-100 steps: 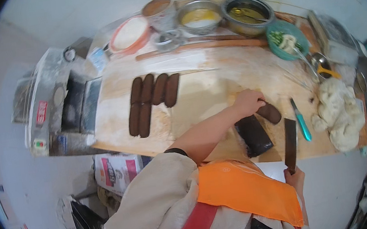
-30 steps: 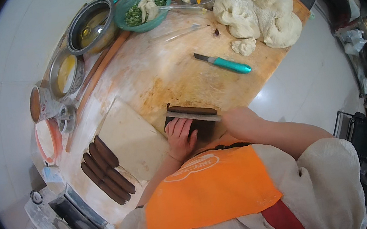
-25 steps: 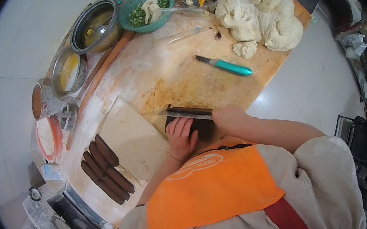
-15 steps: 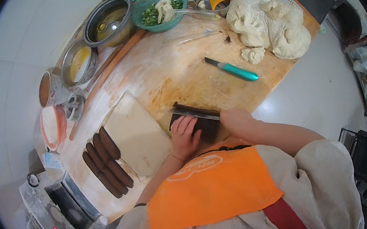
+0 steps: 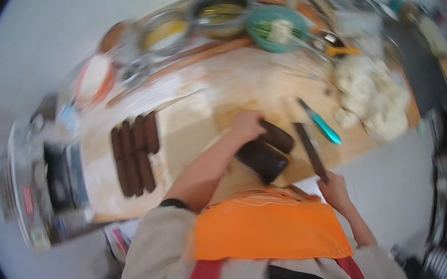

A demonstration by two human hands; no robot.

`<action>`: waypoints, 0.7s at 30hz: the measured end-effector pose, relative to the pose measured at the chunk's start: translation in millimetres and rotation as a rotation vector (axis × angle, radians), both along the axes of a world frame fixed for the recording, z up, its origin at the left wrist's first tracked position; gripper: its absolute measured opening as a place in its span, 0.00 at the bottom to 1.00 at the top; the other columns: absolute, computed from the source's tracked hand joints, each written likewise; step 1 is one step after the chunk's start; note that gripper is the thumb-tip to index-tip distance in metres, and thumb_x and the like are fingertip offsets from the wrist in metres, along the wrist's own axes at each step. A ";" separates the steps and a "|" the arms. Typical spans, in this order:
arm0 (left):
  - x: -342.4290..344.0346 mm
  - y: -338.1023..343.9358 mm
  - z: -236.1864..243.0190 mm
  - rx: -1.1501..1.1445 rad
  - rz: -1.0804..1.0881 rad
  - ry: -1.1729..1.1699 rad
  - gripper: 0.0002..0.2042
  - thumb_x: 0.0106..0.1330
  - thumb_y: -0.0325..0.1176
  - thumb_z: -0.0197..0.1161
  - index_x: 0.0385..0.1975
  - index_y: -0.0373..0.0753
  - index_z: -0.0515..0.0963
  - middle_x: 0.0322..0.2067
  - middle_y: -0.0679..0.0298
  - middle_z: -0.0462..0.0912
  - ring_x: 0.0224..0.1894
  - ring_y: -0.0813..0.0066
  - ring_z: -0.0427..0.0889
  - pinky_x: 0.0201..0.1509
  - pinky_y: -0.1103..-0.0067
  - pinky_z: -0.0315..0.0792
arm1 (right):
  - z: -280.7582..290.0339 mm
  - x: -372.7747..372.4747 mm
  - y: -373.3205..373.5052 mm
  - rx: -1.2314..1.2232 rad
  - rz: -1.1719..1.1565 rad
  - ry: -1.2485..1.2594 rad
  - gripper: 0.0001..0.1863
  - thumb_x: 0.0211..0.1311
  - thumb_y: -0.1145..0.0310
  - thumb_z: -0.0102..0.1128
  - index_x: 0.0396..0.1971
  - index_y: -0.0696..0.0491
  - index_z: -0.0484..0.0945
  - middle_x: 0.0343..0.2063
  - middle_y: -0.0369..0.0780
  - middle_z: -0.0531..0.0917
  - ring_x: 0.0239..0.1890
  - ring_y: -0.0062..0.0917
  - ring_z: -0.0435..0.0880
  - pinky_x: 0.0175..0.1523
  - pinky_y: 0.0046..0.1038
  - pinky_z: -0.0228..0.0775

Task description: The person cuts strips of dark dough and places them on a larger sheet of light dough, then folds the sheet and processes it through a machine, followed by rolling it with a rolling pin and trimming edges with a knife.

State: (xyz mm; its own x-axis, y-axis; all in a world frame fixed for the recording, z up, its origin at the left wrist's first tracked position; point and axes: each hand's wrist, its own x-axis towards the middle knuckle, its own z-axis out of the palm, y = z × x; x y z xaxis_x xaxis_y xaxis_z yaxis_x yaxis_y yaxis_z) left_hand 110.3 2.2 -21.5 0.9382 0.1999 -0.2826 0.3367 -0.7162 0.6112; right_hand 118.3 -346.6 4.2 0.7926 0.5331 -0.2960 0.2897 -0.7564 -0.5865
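Note:
My right hand (image 5: 333, 188) grips a long knife (image 5: 309, 148) by its near end, the blade pointing away over the right side of the board. Beside a dark brown block (image 5: 263, 161), a cut dark brown strip (image 5: 278, 135) lies at an angle. My left hand (image 5: 248, 126) is closed at the strip's far end, its fingers partly hidden and blurred. Left of that hand spreads a pale dough sheet (image 5: 187, 124). Farther left, several dark brown strips (image 5: 138, 156) lie side by side in two rows.
A teal-handled blade (image 5: 321, 121) lies right of the knife, near a big dough mass (image 5: 373, 94). Along the back stand a green bowl (image 5: 256, 32) with chopped greens, a dark pot (image 5: 223, 29), a metal bowl (image 5: 163, 48), a red-rimmed container (image 5: 96, 78) and a rolling pin (image 5: 190, 59).
The knife has left the block and moved right with my right hand. My left hand has gone from the block's top to the strip, which now lies apart. The view has turned.

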 end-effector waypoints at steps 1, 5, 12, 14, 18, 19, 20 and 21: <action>-1.9 2.6 -2.1 -0.026 -0.002 -0.062 0.20 0.47 0.39 0.72 0.42 0.42 0.84 0.37 0.53 0.85 0.45 0.55 0.82 0.54 0.65 0.73 | -0.1 -1.2 -1.8 0.066 -0.026 0.000 0.08 0.54 0.71 0.59 0.30 0.61 0.77 0.22 0.52 0.81 0.26 0.48 0.81 0.33 0.41 0.71; -50.2 12.8 56.7 -0.196 0.282 -0.333 0.16 0.51 0.33 0.71 0.42 0.39 0.83 0.34 0.55 0.85 0.42 0.63 0.83 0.48 0.71 0.75 | 19.7 -11.5 9.6 0.068 -0.152 0.110 0.07 0.56 0.74 0.56 0.30 0.64 0.77 0.15 0.50 0.75 0.18 0.39 0.78 0.28 0.38 0.68; -237.9 62.7 19.2 0.222 1.115 -0.658 0.23 0.54 0.21 0.66 0.53 0.32 0.76 0.50 0.54 0.78 0.46 0.67 0.81 0.50 0.76 0.75 | 12.3 -8.0 28.7 0.093 -0.020 0.011 0.08 0.56 0.73 0.56 0.29 0.64 0.76 0.17 0.53 0.76 0.21 0.44 0.78 0.29 0.39 0.67; -292.3 66.1 -33.6 0.454 1.166 -0.469 0.21 0.55 0.22 0.63 0.52 0.31 0.76 0.53 0.52 0.76 0.50 0.59 0.79 0.52 0.74 0.75 | 13.7 -5.5 38.5 0.048 -0.001 0.048 0.08 0.57 0.72 0.56 0.29 0.64 0.76 0.18 0.53 0.76 0.22 0.47 0.77 0.30 0.41 0.67; -293.4 43.1 -10.5 0.277 1.172 -0.406 0.21 0.55 0.25 0.61 0.52 0.32 0.76 0.56 0.53 0.73 0.54 0.53 0.74 0.59 0.63 0.68 | 21.8 -5.6 57.8 -0.021 0.054 -0.008 0.08 0.56 0.72 0.56 0.30 0.64 0.75 0.19 0.52 0.76 0.24 0.48 0.77 0.31 0.42 0.67; -288.4 39.8 -5.3 0.442 1.102 -0.361 0.21 0.55 0.26 0.61 0.52 0.32 0.76 0.57 0.53 0.73 0.56 0.53 0.72 0.60 0.60 0.65 | 22.5 -4.7 60.3 -0.020 0.037 0.022 0.08 0.56 0.72 0.57 0.31 0.63 0.75 0.19 0.52 0.77 0.24 0.48 0.77 0.31 0.42 0.67; -285.1 38.7 -0.9 0.602 1.023 -0.316 0.22 0.55 0.27 0.61 0.52 0.32 0.76 0.57 0.54 0.72 0.57 0.52 0.71 0.62 0.57 0.62 | 21.3 -2.7 61.7 -0.019 0.018 0.052 0.09 0.56 0.72 0.57 0.31 0.63 0.75 0.19 0.52 0.77 0.24 0.48 0.78 0.32 0.42 0.67; -283.5 39.7 3.1 0.607 0.999 -0.331 0.22 0.56 0.29 0.61 0.53 0.33 0.75 0.58 0.54 0.71 0.59 0.52 0.69 0.63 0.56 0.60 | 20.1 -1.7 62.8 -0.018 -0.005 0.082 0.09 0.56 0.72 0.57 0.31 0.63 0.75 0.20 0.52 0.77 0.25 0.47 0.78 0.32 0.42 0.67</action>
